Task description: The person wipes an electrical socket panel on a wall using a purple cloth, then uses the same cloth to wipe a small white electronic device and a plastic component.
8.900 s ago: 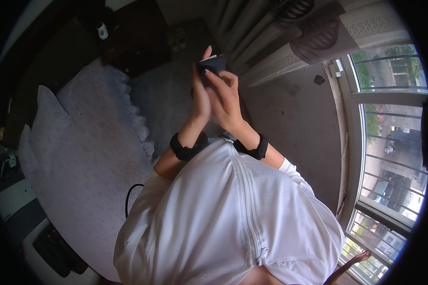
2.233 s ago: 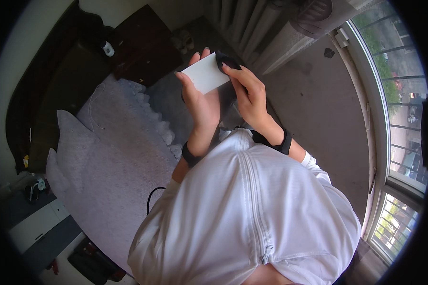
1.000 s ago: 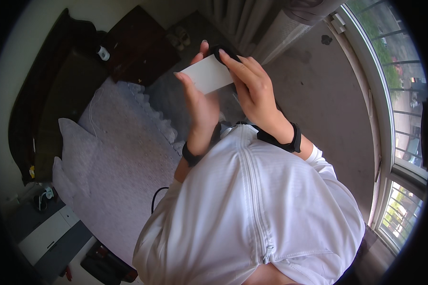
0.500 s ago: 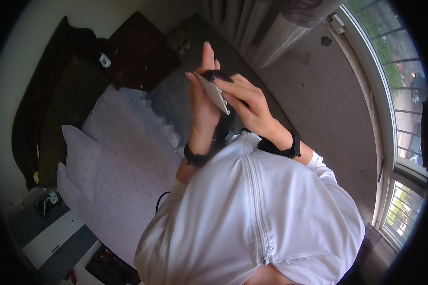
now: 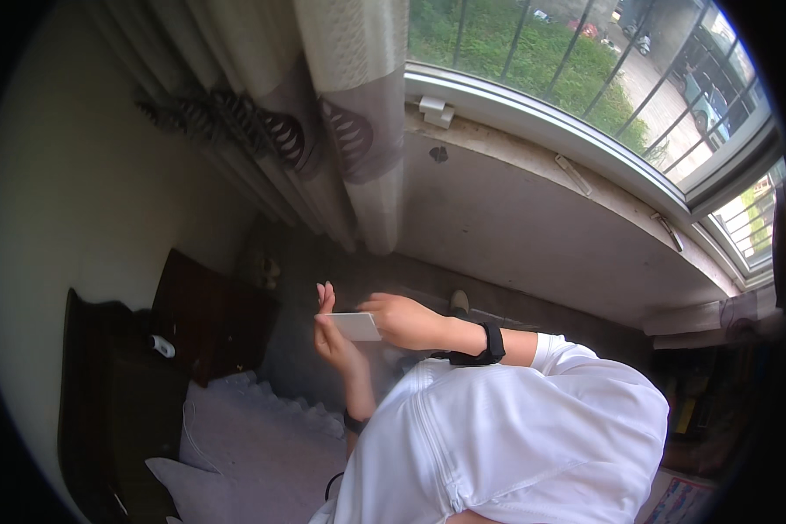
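Note:
My left hand (image 5: 334,342) is closed on a thin white rectangular panel (image 5: 351,327), its thumb at the near left corner and its other fingers behind. The panel's smooth, pale face is turned up toward me. At the panel's right end, my right hand (image 5: 403,320) is curled against the edge, its fingertips reaching over the far side. Those fingertips are blurred and partly hidden, so what they grip does not show. Black bands circle both wrists, and I wear a white zipped top (image 5: 506,428).
Light curtains (image 5: 358,131) hang by a barred window (image 5: 568,79) above a pale wall. On the left, a bed with a lilac cover (image 5: 262,445) meets a dark headboard (image 5: 105,393). Beside it stands a dark brown cabinet (image 5: 210,314). A shoe (image 5: 459,302) shows on the floor.
My view has swung toward the window. The panel has turned from a steep slant to show its broad face. A dark rounded thing under my right fingers is out of sight now.

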The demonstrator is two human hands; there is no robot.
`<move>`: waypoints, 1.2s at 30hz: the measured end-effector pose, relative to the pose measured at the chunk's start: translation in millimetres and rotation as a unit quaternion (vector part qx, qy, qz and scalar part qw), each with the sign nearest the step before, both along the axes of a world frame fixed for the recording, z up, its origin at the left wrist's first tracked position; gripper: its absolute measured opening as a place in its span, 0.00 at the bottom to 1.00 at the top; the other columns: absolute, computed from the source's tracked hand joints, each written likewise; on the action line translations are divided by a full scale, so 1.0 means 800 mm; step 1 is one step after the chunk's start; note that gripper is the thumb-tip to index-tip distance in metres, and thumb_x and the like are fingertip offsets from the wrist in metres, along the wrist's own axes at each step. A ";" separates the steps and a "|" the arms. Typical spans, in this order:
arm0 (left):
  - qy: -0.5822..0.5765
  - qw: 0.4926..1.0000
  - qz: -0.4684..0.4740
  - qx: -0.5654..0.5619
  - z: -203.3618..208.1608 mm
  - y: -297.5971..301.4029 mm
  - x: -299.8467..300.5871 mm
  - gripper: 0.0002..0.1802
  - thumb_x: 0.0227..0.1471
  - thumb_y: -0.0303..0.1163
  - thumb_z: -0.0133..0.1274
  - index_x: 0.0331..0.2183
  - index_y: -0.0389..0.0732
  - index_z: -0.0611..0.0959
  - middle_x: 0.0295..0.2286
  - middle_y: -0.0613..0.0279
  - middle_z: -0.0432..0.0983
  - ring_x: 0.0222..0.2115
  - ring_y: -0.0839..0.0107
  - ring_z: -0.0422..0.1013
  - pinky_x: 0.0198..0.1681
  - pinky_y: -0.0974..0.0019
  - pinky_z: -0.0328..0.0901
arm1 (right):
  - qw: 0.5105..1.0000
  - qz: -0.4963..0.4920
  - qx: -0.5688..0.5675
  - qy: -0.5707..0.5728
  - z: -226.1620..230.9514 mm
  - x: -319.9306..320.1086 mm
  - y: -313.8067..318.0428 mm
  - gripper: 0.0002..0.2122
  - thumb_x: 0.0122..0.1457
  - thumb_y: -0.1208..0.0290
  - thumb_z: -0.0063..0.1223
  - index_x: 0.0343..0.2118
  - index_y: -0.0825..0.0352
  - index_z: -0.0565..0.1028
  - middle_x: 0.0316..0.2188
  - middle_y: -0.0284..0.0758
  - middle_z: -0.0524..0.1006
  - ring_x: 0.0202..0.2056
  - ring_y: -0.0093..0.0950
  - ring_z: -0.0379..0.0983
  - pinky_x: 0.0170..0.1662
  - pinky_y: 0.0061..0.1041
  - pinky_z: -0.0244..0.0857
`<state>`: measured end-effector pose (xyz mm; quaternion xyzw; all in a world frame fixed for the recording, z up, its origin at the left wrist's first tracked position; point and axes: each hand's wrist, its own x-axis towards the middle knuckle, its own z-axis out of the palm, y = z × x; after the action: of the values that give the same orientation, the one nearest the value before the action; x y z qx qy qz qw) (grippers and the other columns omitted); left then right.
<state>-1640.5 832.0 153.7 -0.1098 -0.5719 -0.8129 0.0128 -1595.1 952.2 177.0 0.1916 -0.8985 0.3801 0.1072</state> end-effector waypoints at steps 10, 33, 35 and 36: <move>-0.029 0.994 -0.097 -0.047 0.046 0.224 -0.026 0.22 0.55 0.42 0.37 0.31 0.32 0.76 0.26 0.63 0.71 0.27 0.78 0.65 0.33 0.76 0.60 | 0.933 -0.320 -0.125 -0.104 -0.018 0.101 0.195 0.13 0.46 0.82 0.41 0.36 0.69 0.72 0.35 0.42 0.73 0.38 0.38 0.67 0.43 0.29 0.61; 0.306 0.893 0.199 -0.263 -0.014 0.434 -0.076 0.09 0.51 0.30 0.40 0.32 0.35 0.71 0.31 0.54 0.64 0.35 0.59 0.60 0.40 0.61 0.53 | 0.921 -0.313 -0.233 -0.018 0.014 0.181 0.338 0.12 0.49 0.83 0.43 0.38 0.68 0.71 0.23 0.38 0.70 0.26 0.32 0.64 0.31 0.25 0.59; 0.299 0.908 0.180 -0.234 -0.004 0.426 -0.069 0.09 0.52 0.30 0.40 0.32 0.35 0.71 0.31 0.54 0.64 0.35 0.59 0.61 0.40 0.61 0.54 | 0.925 -0.294 -0.241 -0.015 0.018 0.170 0.339 0.12 0.49 0.83 0.43 0.38 0.69 0.71 0.22 0.37 0.69 0.26 0.31 0.64 0.31 0.25 0.59; 0.292 0.922 0.152 -0.205 0.002 0.421 -0.063 0.09 0.52 0.30 0.39 0.32 0.35 0.71 0.31 0.55 0.65 0.35 0.59 0.61 0.39 0.62 0.55 | 0.926 -0.281 -0.253 -0.013 0.021 0.165 0.339 0.12 0.48 0.83 0.43 0.37 0.69 0.71 0.22 0.37 0.69 0.26 0.31 0.63 0.31 0.24 0.58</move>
<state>-1690.7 1168.9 155.4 -0.2546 -0.7066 -0.5978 0.2801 -1463.3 1223.8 194.1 -0.1071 -0.7911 0.5512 0.2424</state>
